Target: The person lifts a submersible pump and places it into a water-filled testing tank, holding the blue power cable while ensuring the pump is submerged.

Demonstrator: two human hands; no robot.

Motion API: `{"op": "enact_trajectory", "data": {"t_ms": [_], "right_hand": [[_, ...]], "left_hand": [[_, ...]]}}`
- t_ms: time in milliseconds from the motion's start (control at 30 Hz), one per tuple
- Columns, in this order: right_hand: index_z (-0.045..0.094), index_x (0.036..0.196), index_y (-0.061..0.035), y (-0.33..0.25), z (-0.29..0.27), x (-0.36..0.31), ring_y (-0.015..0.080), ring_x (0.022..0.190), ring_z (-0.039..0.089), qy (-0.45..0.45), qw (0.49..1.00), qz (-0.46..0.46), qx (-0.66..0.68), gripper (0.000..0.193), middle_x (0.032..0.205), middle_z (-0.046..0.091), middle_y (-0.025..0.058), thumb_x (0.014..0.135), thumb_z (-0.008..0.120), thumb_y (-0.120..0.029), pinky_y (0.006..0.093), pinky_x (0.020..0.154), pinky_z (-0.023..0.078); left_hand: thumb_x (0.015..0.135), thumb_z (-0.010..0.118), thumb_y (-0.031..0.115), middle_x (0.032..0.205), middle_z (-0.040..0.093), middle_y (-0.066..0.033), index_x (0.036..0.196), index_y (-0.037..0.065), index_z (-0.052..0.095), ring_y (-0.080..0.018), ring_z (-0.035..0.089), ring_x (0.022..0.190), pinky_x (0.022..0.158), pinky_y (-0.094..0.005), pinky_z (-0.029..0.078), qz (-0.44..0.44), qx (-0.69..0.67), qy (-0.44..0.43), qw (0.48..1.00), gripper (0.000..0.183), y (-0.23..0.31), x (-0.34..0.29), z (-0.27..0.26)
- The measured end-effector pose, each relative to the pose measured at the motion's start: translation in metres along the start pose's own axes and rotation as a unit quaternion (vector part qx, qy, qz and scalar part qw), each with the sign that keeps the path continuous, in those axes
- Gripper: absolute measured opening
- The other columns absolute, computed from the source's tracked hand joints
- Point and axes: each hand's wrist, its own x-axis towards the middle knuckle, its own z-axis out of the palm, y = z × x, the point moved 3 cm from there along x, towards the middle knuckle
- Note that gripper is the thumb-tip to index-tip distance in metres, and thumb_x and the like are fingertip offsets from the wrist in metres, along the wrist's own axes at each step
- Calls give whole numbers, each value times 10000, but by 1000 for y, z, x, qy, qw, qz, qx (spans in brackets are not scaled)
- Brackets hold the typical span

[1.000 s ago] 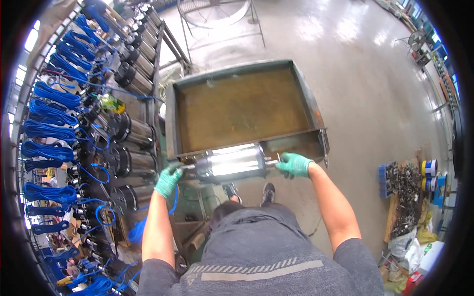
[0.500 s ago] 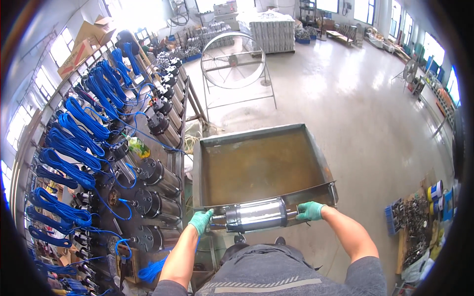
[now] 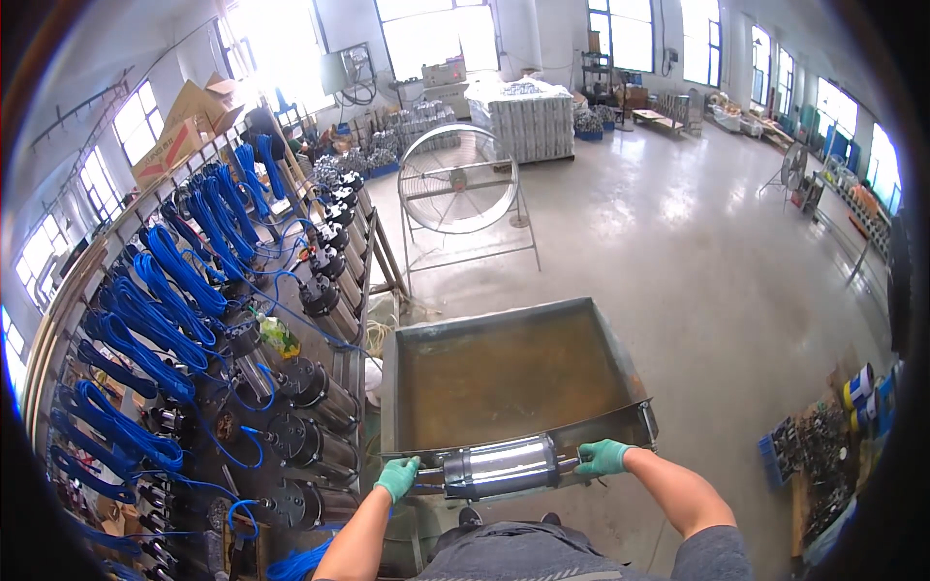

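Note:
A shiny steel cylinder [image 3: 500, 466] with thin rods at both ends lies level along the near side of a metal tank [image 3: 389, 387] that holds murky brown water. My left hand [image 3: 397, 477], in a green glove, is closed on the rod at the cylinder's left end. At the right end, my gloved right hand [image 3: 603, 458] has its fingers closed around the short end rod. The front ledge of the tank is just beyond the cylinder; whether the cylinder rests on it I cannot tell.
On the left, a long rack [image 3: 349, 358] carries several steel cylinders with black caps and coiled blue cables [image 3: 145, 329]. A large floor fan [image 3: 458, 179] stands beyond the tank. Crates and small metal parts [image 3: 814, 455] lie at the right.
The view has tilted upward, so the tank and fan appear lower. Both hands keep their hold at the cylinder's ends; the cylinder is slightly more tilted in the picture, right end higher.

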Motion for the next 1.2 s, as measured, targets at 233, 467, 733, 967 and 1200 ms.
{"op": "enact_trajectory", "data": {"t_ms": [233,467,733,967,1200], "right_hand": [[694,1123,-68,-39,-31,-3,344,1024,672,-249,963,87,-58,520,1097,719,167,856,674,-514,440,884,516],[693,1093,-116,-25,-17,-1,339,945,681,-80,993,-14,-82,442,1029,724,141,823,709,-467,447,808,530],[653,1009,-130,-10,21,-1,390,870,681,179,966,-58,-180,211,946,698,160,929,614,-321,505,717,538],[711,1017,-77,-18,0,0,246,753,705,-68,995,70,21,470,850,748,92,855,675,-517,405,688,554],[725,942,-18,12,22,11,212,597,614,-26,912,196,361,638,774,685,101,938,548,-631,351,537,500]], "left_hand": [[939,674,270,1280,620,-139,1265,108,635,-318,624,1124,951,-404,508,376,222,53,898,366,18,-42,-4],[977,612,357,953,712,-199,1065,52,716,-400,681,932,817,-444,525,230,154,63,959,334,7,-25,-1],[984,614,442,635,604,-42,1033,49,705,-145,545,473,432,-300,401,-134,-144,-76,978,406,3,-4,4],[852,759,375,1162,665,-143,1238,49,623,-331,651,1045,866,-431,546,404,253,49,878,523,31,-45,-6],[797,774,387,1229,635,-167,1285,91,608,-387,590,1143,983,-472,485,358,348,-18,866,594,25,-40,-19]]}}
